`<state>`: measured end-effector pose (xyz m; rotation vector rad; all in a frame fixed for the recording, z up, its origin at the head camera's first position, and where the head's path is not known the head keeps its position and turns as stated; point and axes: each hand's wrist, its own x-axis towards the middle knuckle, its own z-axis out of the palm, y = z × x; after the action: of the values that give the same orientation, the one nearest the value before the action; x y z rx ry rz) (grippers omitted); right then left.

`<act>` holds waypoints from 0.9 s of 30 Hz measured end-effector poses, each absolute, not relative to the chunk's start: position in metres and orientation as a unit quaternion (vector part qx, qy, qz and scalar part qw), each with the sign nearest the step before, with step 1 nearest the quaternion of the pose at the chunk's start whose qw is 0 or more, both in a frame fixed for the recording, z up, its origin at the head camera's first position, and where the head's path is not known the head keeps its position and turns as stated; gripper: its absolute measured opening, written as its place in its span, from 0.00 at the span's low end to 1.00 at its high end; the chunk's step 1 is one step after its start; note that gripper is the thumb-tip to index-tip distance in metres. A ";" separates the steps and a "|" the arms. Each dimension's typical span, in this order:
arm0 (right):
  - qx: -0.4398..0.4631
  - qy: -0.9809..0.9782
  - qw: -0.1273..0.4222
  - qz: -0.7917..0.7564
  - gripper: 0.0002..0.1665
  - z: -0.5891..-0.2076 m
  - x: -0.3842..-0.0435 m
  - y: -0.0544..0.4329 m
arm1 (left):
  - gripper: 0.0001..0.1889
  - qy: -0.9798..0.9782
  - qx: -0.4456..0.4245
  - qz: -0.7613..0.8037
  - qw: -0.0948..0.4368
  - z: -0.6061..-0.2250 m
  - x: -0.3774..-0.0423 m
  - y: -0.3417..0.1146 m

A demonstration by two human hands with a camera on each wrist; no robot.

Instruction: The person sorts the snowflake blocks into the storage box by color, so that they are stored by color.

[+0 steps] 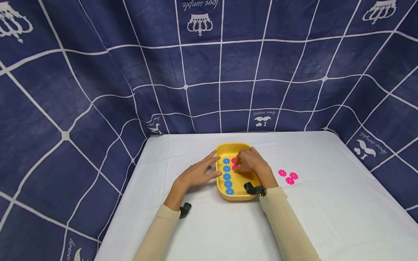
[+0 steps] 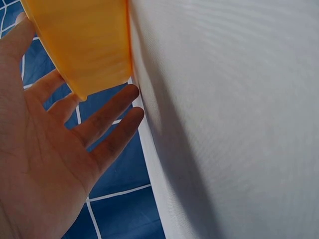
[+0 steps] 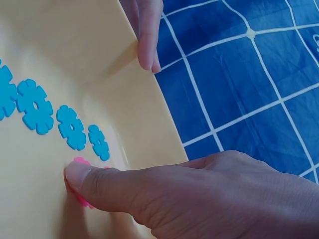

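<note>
Inside a yellow plastic tray (image 1: 241, 181), several blue flower-shaped discs (image 1: 226, 176) form a column along the left side. A pink disc (image 1: 233, 160) lies beside the top of that column, partly behind my right fingers. My right hand (image 1: 252, 162) reaches into the tray and holds another pink flower disc (image 1: 234, 168) just below it. In the right wrist view, the thumb covers much of this pink disc (image 3: 83, 201), and the other fingertips are hidden. My left hand (image 1: 197, 173) has its fingers spread at the tray's left wall (image 2: 84, 45), some touching it.
Several loose pink discs (image 1: 290, 180) lie on the white tablecloth (image 1: 326, 210) to the right of the tray. A dark blue curtain with white lines (image 1: 241, 94) hangs around the table's back and sides. Each wrist wears a small black camera (image 1: 253, 189).
</note>
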<state>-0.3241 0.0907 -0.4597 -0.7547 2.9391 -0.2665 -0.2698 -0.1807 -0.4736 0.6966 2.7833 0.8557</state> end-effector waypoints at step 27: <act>-0.218 0.961 0.051 -0.165 0.20 -0.447 -0.321 0.085 | 0.40 0.925 0.233 0.292 0.074 -0.474 -0.268 -0.181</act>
<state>-0.3206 0.0845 -0.4465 -0.6630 2.9229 -0.5025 -0.2675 -0.1811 -0.4736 0.7002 2.7763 0.8766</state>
